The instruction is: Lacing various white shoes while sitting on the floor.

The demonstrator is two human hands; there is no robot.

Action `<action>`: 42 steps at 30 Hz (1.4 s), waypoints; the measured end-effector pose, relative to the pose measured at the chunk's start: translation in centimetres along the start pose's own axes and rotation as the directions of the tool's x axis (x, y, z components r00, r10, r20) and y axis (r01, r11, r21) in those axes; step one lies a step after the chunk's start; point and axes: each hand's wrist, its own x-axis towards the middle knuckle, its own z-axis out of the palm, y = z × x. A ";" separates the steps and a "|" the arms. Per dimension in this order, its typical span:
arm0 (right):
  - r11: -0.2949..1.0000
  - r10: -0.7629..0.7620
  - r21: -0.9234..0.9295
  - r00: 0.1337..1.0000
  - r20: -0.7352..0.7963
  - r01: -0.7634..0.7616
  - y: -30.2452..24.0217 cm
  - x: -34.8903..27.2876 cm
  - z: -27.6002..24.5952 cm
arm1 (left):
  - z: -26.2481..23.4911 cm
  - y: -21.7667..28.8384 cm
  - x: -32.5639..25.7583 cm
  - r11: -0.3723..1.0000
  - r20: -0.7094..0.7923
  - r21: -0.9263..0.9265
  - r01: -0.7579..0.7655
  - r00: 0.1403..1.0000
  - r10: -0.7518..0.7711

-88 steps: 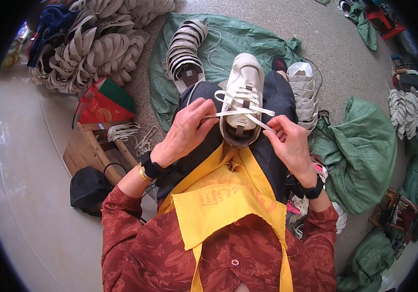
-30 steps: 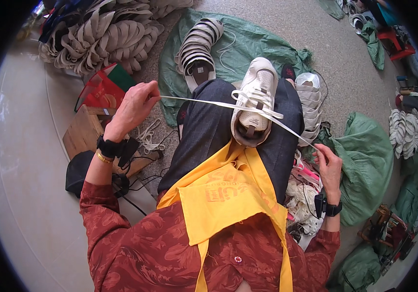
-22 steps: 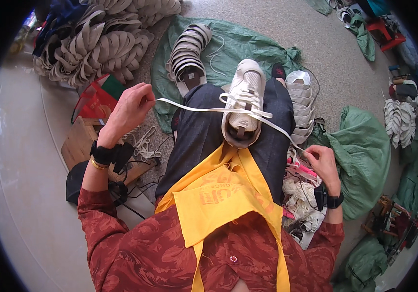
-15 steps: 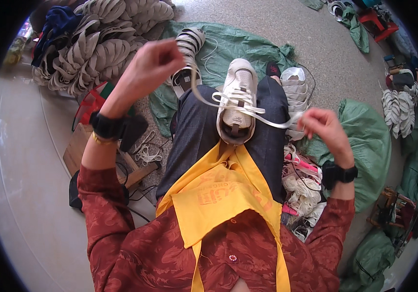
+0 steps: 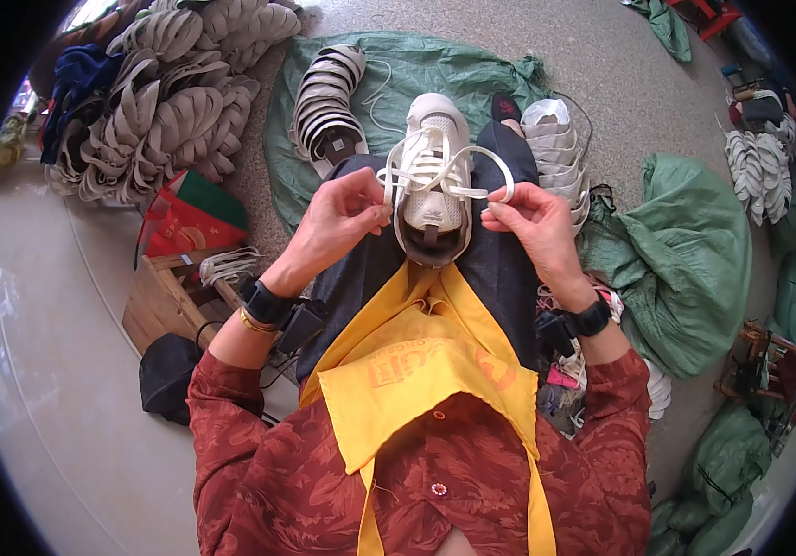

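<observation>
The left hand (image 5: pixel 342 218) is pinching one white lace (image 5: pixel 444 171) end while the right hand (image 5: pixel 532 218) is pinching a loop, over the white shoe (image 5: pixel 432 176) resting on the lap; eyelets look threaded, though the bow is not yet tied.

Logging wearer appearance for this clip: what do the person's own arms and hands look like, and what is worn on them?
Both forearms are bare, with rust-red patterned sleeves pushed up. The left hand has a black wrist strap, a thin gold bangle and a small black unit behind it. The right hand has a black strap; no gloves.
</observation>
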 end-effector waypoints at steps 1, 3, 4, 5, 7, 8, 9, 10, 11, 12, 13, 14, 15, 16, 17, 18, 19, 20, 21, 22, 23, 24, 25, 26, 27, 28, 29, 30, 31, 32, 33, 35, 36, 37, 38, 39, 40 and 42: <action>1.000 -0.025 0.006 1.000 -0.010 0.025 0.4 0.2 0.3 | 0.0 -0.3 0.2 1.000 -0.012 -0.015 -0.014 1.000 0.014; 0.998 -0.056 -0.027 0.998 -0.025 0.056 1.2 0.7 0.9 | 0.1 -0.9 0.4 0.998 -0.035 -0.049 -0.042 0.999 0.040; 0.997 -0.072 -0.045 0.997 -0.031 0.070 1.4 0.8 1.1 | 0.1 -1.3 0.5 0.996 -0.045 -0.067 -0.054 0.998 0.051; 0.996 -0.075 -0.050 0.996 -0.047 0.073 1.5 0.8 1.4 | 0.1 -1.5 0.6 0.994 -0.056 -0.086 -0.067 0.996 0.063; 0.995 -0.083 -0.059 0.993 -0.079 0.078 1.5 0.7 1.7 | 0.2 -1.7 0.7 0.991 -0.060 -0.115 -0.066 0.996 0.059; 0.992 -0.094 -0.096 0.992 -0.082 0.086 1.7 0.7 1.8 | 0.2 -1.9 0.8 0.990 -0.062 -0.129 -0.065 0.996 0.057; 0.986 -0.107 -0.134 0.991 -0.084 0.096 1.8 0.6 1.8 | 0.2 -2.0 0.8 0.989 -0.065 -0.133 -0.062 0.996 0.054; 0.980 -0.120 -0.172 0.989 -0.085 0.105 2.0 0.5 1.9 | 0.2 -2.2 0.8 0.989 -0.068 -0.137 -0.059 0.996 0.050; 0.971 -0.138 -0.207 0.987 -0.082 0.118 2.0 0.4 1.9 | 0.2 -2.3 0.8 0.988 -0.072 -0.141 -0.056 0.996 0.046; 0.961 -0.155 -0.242 0.985 -0.079 0.132 2.0 0.3 2.0 | 0.2 -2.4 0.8 0.988 -0.074 -0.143 -0.052 0.996 0.041; 0.950 -0.173 -0.276 0.982 -0.075 0.146 2.1 0.2 2.1 | 0.3 -2.5 0.8 0.988 -0.076 -0.145 -0.047 0.996 0.037; 0.929 -0.193 -0.336 0.978 -0.076 0.157 2.0 0.2 2.3 | 0.3 -2.6 0.8 0.988 -0.078 -0.147 -0.043 0.996 0.032; 0.904 -0.214 -0.393 0.974 -0.073 0.169 1.7 0.2 2.5 | 0.3 -2.7 0.7 0.988 -0.069 -0.148 -0.034 0.997 0.024; 0.876 -0.234 -0.448 0.970 -0.068 0.180 1.4 0.1 2.7 | 0.3 -2.9 0.6 0.989 -0.060 -0.149 -0.024 0.998 0.015; 0.812 -0.306 -0.532 0.951 -0.041 0.238 1.0 0.0 3.0 | 0.3 -3.1 0.5 0.989 -0.051 -0.150 -0.015 0.999 0.007; 0.736 -0.376 -0.609 0.927 -0.005 0.295 0.5 -0.1 3.3 | 0.3 -3.0 0.4 0.990 -0.051 -0.142 -0.013 0.999 0.006; 0.649 -0.440 -0.677 0.897 0.039 0.347 0.2 -0.2 3.6 | 0.3 -2.9 0.4 0.991 -0.051 -0.135 -0.011 0.999 0.004; 0.669 -0.428 -0.665 0.904 0.020 0.331 0.2 -0.5 3.7 | 0.4 -2.9 0.4 0.992 -0.052 -0.128 -0.009 0.999 0.003; 0.688 -0.418 -0.651 0.909 0.006 0.320 0.1 -0.6 3.6 | 0.2 -2.9 0.5 0.993 -0.059 -0.119 -0.022 0.998 0.015; 0.706 -0.407 -0.637 0.914 -0.007 0.310 0.0 -0.5 3.5 | 0.1 -2.8 0.5 0.992 -0.077 -0.124 -0.025 0.997 0.016; 0.731 -0.375 -0.621 0.927 -0.019 0.283 0.5 -0.1 2.8 | 0.1 -2.8 0.6 0.991 -0.096 -0.129 -0.029 0.995 0.016; 0.786 -0.324 -0.568 0.945 -0.041 0.245 0.6 0.0 2.5 | 0.1 -2.9 0.6 0.990 -0.115 -0.138 -0.030 0.993 0.014; 0.809 -0.314 -0.538 0.948 -0.058 0.235 0.8 0.3 2.4 | 0.2 -3.0 0.7 0.987 -0.140 -0.151 -0.052 0.990 0.031; 0.831 -0.304 -0.508 0.950 -0.076 0.225 0.9 0.6 2.4 | 0.2 -3.1 0.9 0.986 -0.162 -0.151 -0.065 0.986 0.040; 0.786 -0.325 -0.564 0.945 -0.030 0.252 0.8 0.5 2.7 | 0.3 -3.3 0.9 0.985 -0.185 -0.155 -0.073 0.982 0.044; 0.737 -0.344 -0.615 0.939 0.016 0.281 0.4 0.3 3.0 | 0.4 -3.5 1.0 0.984 -0.207 -0.159 -0.082 0.977 0.048; 0.683 -0.361 -0.662 0.930 0.064 0.310 0.2 0.1 3.3 | 0.6 -3.6 1.1 0.978 -0.224 -0.185 -0.091 0.973 0.048; 0.742 -0.315 -0.618 0.949 0.021 0.260 0.1 0.1 3.4 | 0.8 -3.8 1.1 0.974 -0.244 -0.198 -0.111 0.968 0.060; 0.795 -0.264 -0.570 0.964 -0.019 0.206 0.0 0.1 3.4 | 1.1 -3.8 1.2 0.976 -0.259 -0.187 -0.113 0.964 0.062; 0.842 -0.208 -0.519 0.976 -0.058 0.149 -0.1 0.1 3.3 | 1.2 -3.8 1.3 0.978 -0.274 -0.176 -0.115 0.960 0.063; 0.831 -0.208 -0.536 0.977 -0.050 0.150 0.1 0.1 2.9 | 1.5 -3.8 1.4 0.977 -0.282 -0.183 -0.112 0.958 0.057; 0.835 -0.181 -0.538 0.981 -0.069 0.116 0.0 -0.3 2.5 | 1.7 -3.9 1.4 0.985 -0.305 -0.115 -0.126 0.948 0.086; 0.838 -0.169 -0.537 0.982 -0.087 0.096 -0.2 -0.6 2.3 | 1.8 -3.8 1.5 0.988 -0.309 -0.078 -0.132 0.946 0.102; 0.833 -0.159 -0.548 0.981 -0.108 0.075 0.0 -0.8 2.0 | 2.0 -3.7 1.5 0.988 -0.322 -0.062 -0.139 0.940 0.112; 0.801 -0.178 -0.592 0.980 -0.092 0.090 -0.2 -1.0 1.9 | 2.1 -3.8 1.5 0.985 -0.334 -0.079 -0.154 0.935 0.119; 0.767 -0.196 -0.633 0.978 -0.077 0.104 -0.4 -1.2 1.9 | 2.2 -3.9 1.5 0.981 -0.345 -0.097 -0.168 0.930 0.126; 0.730 -0.213 -0.673 0.975 -0.061 0.117 -0.7 -1.3 2.0 | 2.3 -4.0 1.5 0.977 -0.356 -0.113 -0.183 0.925 0.132; 0.569 -0.373 -0.767 0.924 0.081 0.297 -1.5 -1.2 2.9 | 2.3 -4.1 1.5 0.979 -0.346 -0.082 -0.185 0.927 0.146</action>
